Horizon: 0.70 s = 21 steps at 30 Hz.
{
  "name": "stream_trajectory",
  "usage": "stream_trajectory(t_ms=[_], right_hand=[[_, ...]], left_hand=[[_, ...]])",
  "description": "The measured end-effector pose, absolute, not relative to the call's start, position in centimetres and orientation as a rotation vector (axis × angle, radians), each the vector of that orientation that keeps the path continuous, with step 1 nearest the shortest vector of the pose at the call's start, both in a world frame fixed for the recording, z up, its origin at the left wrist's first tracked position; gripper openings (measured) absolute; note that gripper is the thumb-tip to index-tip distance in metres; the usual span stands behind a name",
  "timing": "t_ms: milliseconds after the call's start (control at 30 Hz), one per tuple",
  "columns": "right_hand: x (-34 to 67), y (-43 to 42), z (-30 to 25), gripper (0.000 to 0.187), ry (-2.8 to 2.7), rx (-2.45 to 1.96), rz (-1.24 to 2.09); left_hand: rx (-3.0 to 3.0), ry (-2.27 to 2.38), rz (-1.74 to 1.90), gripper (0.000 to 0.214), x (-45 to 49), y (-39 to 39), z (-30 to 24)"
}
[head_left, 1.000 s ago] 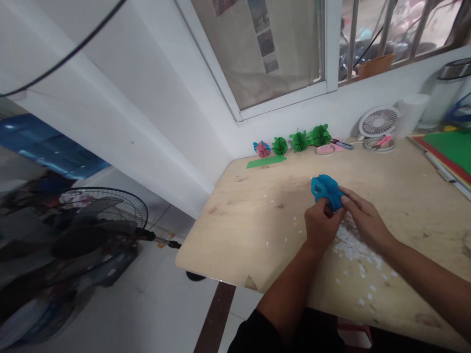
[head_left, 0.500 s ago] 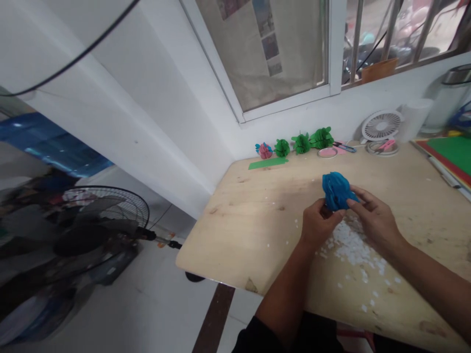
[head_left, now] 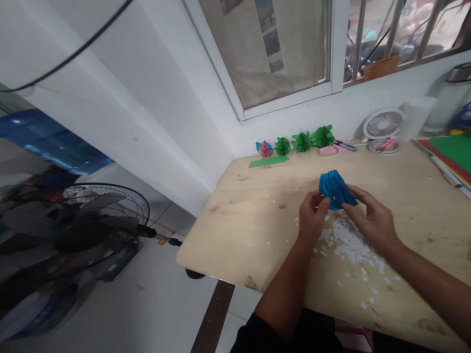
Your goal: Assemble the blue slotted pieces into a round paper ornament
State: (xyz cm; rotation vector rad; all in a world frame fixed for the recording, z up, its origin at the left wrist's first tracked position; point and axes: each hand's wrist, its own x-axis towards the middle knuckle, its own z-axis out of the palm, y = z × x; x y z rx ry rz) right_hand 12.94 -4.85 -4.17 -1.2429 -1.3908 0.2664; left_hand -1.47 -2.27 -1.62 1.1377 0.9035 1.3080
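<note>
Between my two hands, above the wooden table, is a blue layered paper piece [head_left: 334, 189] with many folds. My right hand [head_left: 373, 218] pinches its lower right corner between thumb and fingers. At its left edge, my left hand [head_left: 312, 213] has its thumb and fingers bent close against the folds; its grip is partly hidden. Small white paper bits [head_left: 349, 242] lie scattered on the table under and in front of my hands.
Along the wall stand several green paper figures [head_left: 302, 141] and a pink-and-blue one [head_left: 264, 148], with a green paper strip [head_left: 268, 162] before them. A small white fan [head_left: 383, 123], tape rolls [head_left: 328, 151] and coloured sheets [head_left: 451, 152] are to the right. A floor fan [head_left: 106, 206] stands left of the table [head_left: 235, 225].
The blue paper piece has been turned a little and pressed flatter, its folds lying closer together. My left hand has shifted slightly left, its thumb drawn back from the paper's lower edge.
</note>
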Motion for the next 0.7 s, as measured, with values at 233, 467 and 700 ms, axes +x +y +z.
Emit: stream_trajectory(t_ms=[233, 467, 700], right_hand=[[12.9, -5.0, -3.8, 0.044, -1.746, -1.164, -0.237], [12.8, -5.0, -3.0, 0.042, -1.862, -1.077, -0.408], [12.5, -5.8, -1.8, 0.037, -1.889, -1.08, -0.405]], left_hand=[[0.883, 0.795, 1.241, 0.057, -1.3, -2.4, -1.2], [0.622, 0.653, 1.12, 0.058, -1.4, -2.4, -1.3], [0.526, 0.588, 1.108, 0.04, -1.6, -2.2, -1.5]])
